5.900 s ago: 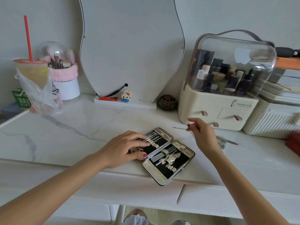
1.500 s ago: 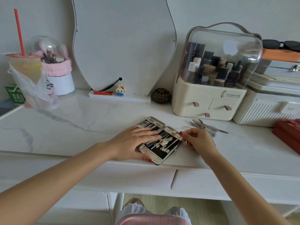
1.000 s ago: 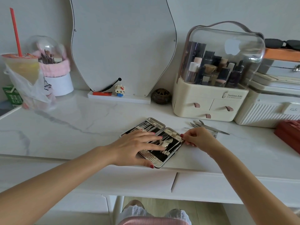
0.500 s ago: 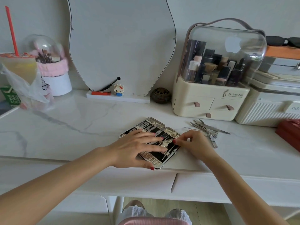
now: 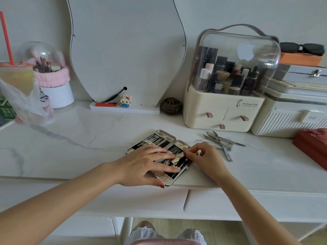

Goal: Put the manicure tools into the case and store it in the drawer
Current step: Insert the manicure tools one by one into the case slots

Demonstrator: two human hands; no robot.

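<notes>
The manicure case (image 5: 161, 138) lies open on the white marble tabletop (image 5: 79, 138), gold-rimmed with a black lining and several metal tools strapped inside. My left hand (image 5: 146, 164) rests flat across the case, fingers straight, pressing it down. My right hand (image 5: 203, 158) is at the case's right edge, its fingertips pinching a small metal tool over the lining. The tool itself is mostly hidden by my fingers. A loose pile of manicure tools (image 5: 221, 141), with nail clippers and files, lies on the tabletop just right of my right hand.
Two shut drawers (image 5: 219, 204) run under the front edge. A cream cosmetics organiser (image 5: 224, 110) stands behind the tools, a white ribbed box (image 5: 290, 117) and a red box (image 5: 311, 145) at right. A mirror (image 5: 123, 50), brush pot (image 5: 53, 82) and bagged drink (image 5: 17, 82) stand along the back and left.
My right hand has slid left from the case's right edge onto its lining with a tool. My left hand stays pressed on the case. The loose tools have not moved.
</notes>
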